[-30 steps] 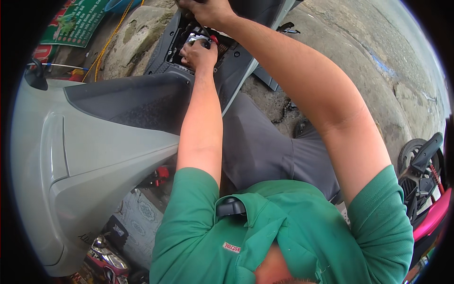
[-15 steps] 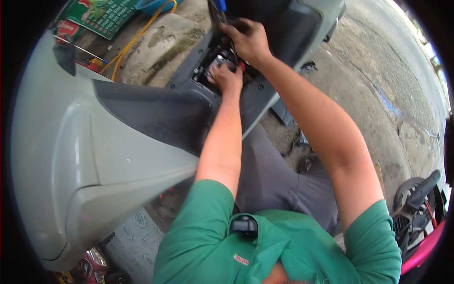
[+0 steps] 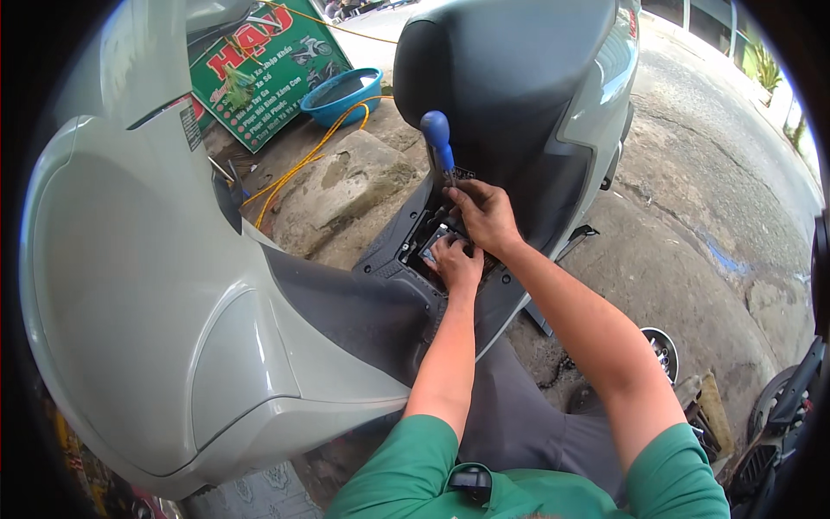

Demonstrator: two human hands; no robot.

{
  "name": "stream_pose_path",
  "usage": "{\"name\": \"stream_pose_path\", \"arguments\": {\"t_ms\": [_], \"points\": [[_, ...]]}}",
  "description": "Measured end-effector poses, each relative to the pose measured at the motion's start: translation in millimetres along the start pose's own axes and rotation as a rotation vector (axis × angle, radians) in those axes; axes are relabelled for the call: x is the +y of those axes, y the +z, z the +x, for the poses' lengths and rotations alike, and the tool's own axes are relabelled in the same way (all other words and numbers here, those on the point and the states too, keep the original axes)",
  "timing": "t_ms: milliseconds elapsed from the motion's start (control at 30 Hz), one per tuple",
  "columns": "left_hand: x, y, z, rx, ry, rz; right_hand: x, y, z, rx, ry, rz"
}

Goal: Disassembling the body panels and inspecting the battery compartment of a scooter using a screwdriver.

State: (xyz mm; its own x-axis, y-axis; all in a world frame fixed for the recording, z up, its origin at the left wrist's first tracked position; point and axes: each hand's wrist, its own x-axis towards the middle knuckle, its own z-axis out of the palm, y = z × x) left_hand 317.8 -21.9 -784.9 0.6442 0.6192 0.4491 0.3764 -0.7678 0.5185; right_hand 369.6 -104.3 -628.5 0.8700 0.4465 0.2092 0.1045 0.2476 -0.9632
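Observation:
My right hand point(image 3: 486, 216) is closed on the shaft of a screwdriver with a blue handle point(image 3: 437, 134), which stands upright over an open compartment point(image 3: 411, 255) in a grey-green scooter's dark floorboard point(image 3: 385, 259). My left hand point(image 3: 455, 259) is down in that compartment, fingers bent on a battery point(image 3: 430, 249) with a pale, shiny top; the fingertips are partly hidden. The screwdriver's tip and whatever it touches are hidden behind my hands. The scooter's black seat point(image 3: 493, 69) rises just beyond them.
The scooter's front body point(image 3: 147, 311) fills the left. Behind lie a green sign point(image 3: 268, 95), a blue basin point(image 3: 341, 91), a yellow hose point(image 3: 294, 169) and a stone slab point(image 3: 346, 190). A metal bowl point(image 3: 657, 342) and another motorbike point(image 3: 774, 406) are at the right, on concrete.
The view has swung up, showing more seat and street, with the scooter and my arms lower in frame. My right hand has come down nearer my left, still holding the screwdriver.

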Motion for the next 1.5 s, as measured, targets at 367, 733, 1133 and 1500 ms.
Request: {"name": "stream_pose_path", "arguments": {"t_ms": [367,733,1133,1500], "points": [[2,10,1,-0.035,0.073,0.078,14,5,8,0.039,-0.144,-0.148],[-7,15,3,-0.088,0.108,0.167,-1,-1,21,-0.186,-0.084,-0.298],[-7,9,1,-0.062,0.078,0.085,-6,-2,11,-0.04,-0.267,-0.141],[0,8,4,-0.062,0.074,0.086,12,-11,16,-0.196,-0.099,-0.009]]}}
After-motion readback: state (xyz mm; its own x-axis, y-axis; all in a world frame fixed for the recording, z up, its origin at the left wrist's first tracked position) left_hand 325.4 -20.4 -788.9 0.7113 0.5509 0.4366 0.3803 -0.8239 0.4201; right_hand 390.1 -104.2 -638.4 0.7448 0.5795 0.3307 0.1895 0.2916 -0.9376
